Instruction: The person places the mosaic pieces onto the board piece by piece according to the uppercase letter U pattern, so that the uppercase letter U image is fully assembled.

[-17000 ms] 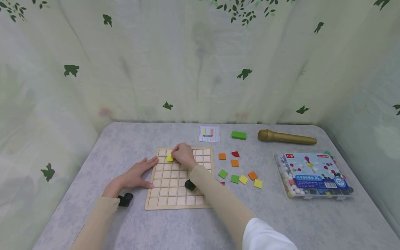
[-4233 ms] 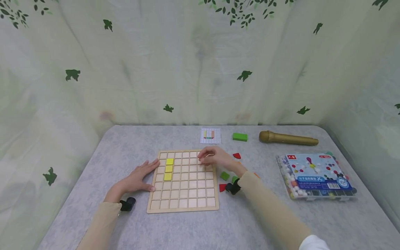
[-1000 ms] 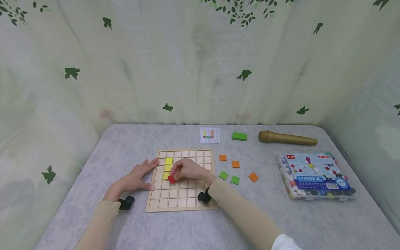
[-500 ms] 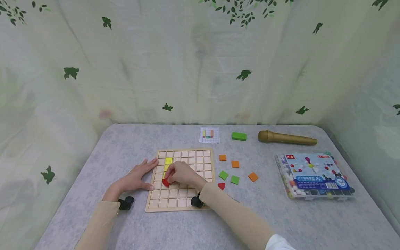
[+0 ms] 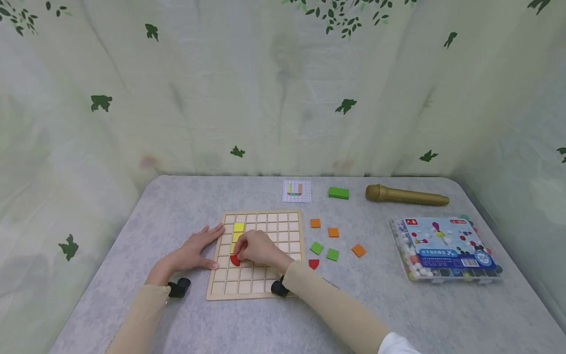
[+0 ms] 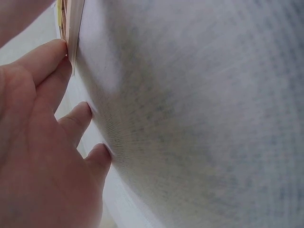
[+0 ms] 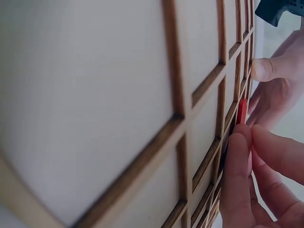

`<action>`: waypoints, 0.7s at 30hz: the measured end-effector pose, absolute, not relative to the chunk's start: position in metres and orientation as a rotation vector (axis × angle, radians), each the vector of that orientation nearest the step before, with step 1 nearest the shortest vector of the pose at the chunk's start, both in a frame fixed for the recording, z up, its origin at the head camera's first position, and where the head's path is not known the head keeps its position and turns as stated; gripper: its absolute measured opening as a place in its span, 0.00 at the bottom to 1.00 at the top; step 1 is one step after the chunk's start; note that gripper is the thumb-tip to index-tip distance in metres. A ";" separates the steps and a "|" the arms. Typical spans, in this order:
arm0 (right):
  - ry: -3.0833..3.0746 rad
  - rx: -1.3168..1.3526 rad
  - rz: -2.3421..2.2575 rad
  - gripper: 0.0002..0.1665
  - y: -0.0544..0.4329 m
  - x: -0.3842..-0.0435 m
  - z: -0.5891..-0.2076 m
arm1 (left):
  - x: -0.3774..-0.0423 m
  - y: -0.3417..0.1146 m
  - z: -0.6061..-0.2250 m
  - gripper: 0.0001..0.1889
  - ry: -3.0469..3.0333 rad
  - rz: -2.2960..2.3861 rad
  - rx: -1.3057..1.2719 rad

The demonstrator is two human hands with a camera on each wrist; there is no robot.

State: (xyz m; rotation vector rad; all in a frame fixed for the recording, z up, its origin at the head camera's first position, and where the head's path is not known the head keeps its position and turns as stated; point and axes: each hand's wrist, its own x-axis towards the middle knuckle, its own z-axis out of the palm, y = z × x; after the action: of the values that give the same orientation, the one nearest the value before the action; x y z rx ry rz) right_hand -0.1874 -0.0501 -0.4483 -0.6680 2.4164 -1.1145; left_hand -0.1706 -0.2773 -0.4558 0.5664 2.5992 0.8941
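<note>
A wooden grid board [image 5: 257, 286] lies on the grey table. My left hand [image 5: 190, 253] rests at its left edge with spread, fairly straight fingers; in the left wrist view its fingertips [image 6: 59, 47] touch the board's side. My right hand [image 5: 261, 247] pinches a red quarter-round tile [image 5: 235, 260] between thumb and fingers, at the cell just below a column of yellow square tiles [image 5: 239, 227]. Seen from the right wrist, the red tile [image 7: 242, 111] stands up from the grid, tilted rather than flat. My fingers partly cover the lower yellow tiles.
Right of the board lie another red quarter-round tile [image 5: 314, 264], green tiles [image 5: 316, 248] and orange tiles [image 5: 333, 232]. Behind are a pattern card [image 5: 297, 191], a green block [image 5: 338, 193] and a gold microphone-shaped stick [image 5: 407, 195]. A clear case of coloured balls [image 5: 445, 250] sits far right.
Yellow tiles from the right now line a board column. A red tile has left the table's right side; over the last second my right hand carried it slightly left and down. My left hand stayed put.
</note>
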 end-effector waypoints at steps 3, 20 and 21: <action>2.382 -0.657 -1.163 0.07 -0.048 -0.188 -0.449 | -0.171 -0.277 -0.456 0.55 2.598 0.897 0.567; 1.943 -0.599 -1.532 0.11 0.035 -0.213 -0.444 | -0.171 -0.277 -0.458 0.55 2.605 0.886 0.551; 1.951 -0.611 -1.535 0.12 0.043 -0.214 -0.444 | -0.171 -0.277 -0.458 0.55 2.607 0.886 0.554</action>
State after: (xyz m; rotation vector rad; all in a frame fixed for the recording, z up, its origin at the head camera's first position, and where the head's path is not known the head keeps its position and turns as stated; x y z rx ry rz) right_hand -0.2144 0.0433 -0.4439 -0.6112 1.9513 -1.5353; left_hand -0.1713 -0.2773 -0.4581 0.5536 2.6065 0.8862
